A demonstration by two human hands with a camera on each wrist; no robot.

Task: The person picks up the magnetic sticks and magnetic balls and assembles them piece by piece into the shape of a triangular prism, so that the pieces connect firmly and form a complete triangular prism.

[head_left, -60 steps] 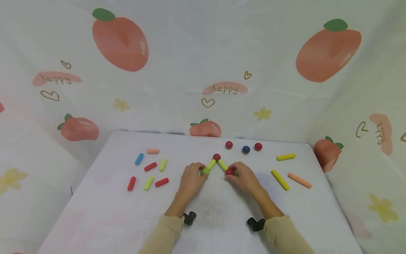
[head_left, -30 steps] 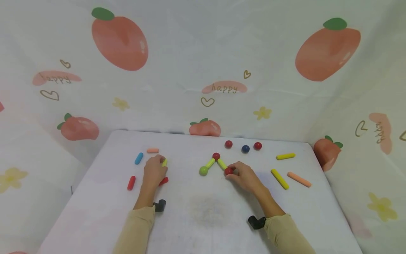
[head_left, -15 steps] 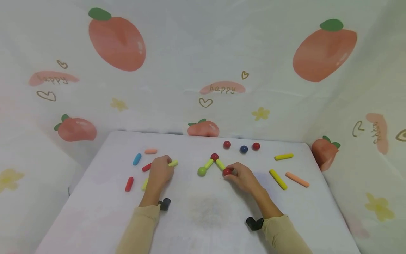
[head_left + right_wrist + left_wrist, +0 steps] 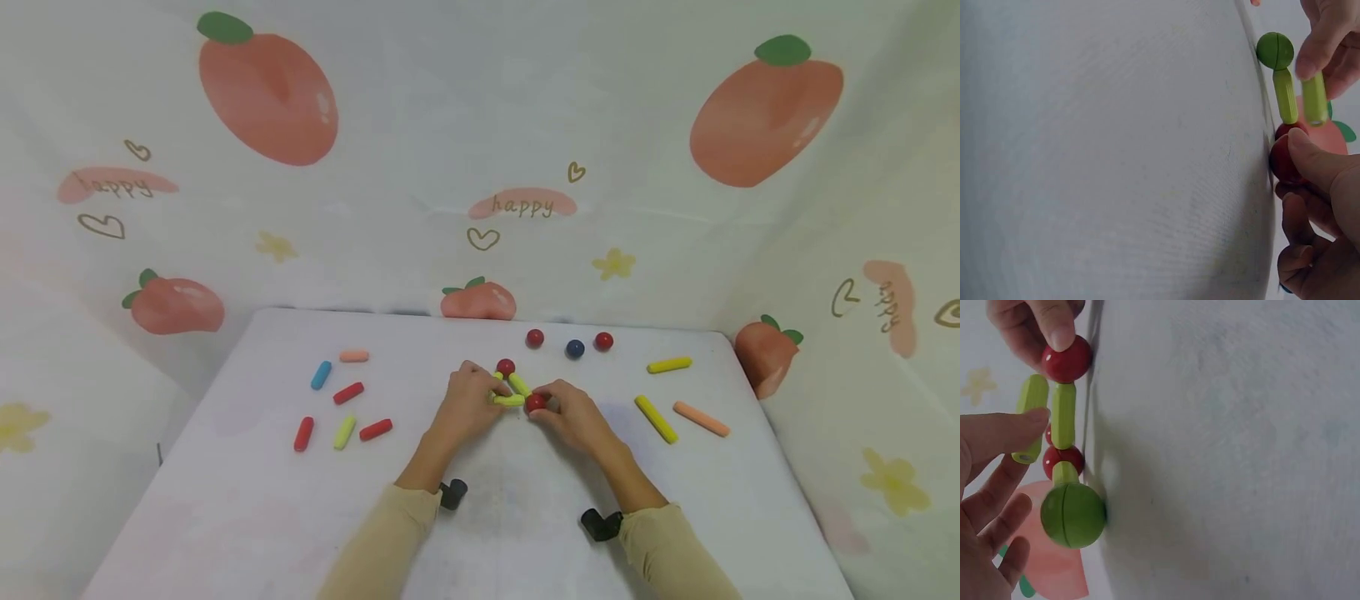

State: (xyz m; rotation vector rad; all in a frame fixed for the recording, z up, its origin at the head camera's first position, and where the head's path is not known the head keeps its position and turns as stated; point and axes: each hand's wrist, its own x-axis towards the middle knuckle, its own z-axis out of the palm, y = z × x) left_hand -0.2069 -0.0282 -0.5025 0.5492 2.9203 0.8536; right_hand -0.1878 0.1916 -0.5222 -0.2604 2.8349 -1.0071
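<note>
My left hand [image 4: 467, 406] pinches a short lime-yellow stick [image 4: 509, 400] between thumb and fingers, its free end close to a red ball [image 4: 536, 403]. That ball is pinched by my right hand [image 4: 576, 419]. A second lime stick [image 4: 519, 384] runs from it up to another red ball [image 4: 506, 367], forming one side of a V. The other side ends in a green ball [image 4: 1072, 515], seen in the left wrist view and hidden behind my left hand in the head view. In the right wrist view the held stick [image 4: 1314, 103] hangs beside the V.
At left on the white table [image 4: 225, 517] lie several short sticks, among them a blue one [image 4: 321, 375] and a lime one [image 4: 345, 432]. Two more red balls and a blue ball [image 4: 575, 349] sit at the back. Longer yellow [image 4: 656, 418] and orange [image 4: 701, 418] sticks lie at right.
My left hand let go of the green ball, picked a lime stick from the left group and carried it right to the V. My right hand stayed on the red ball.
</note>
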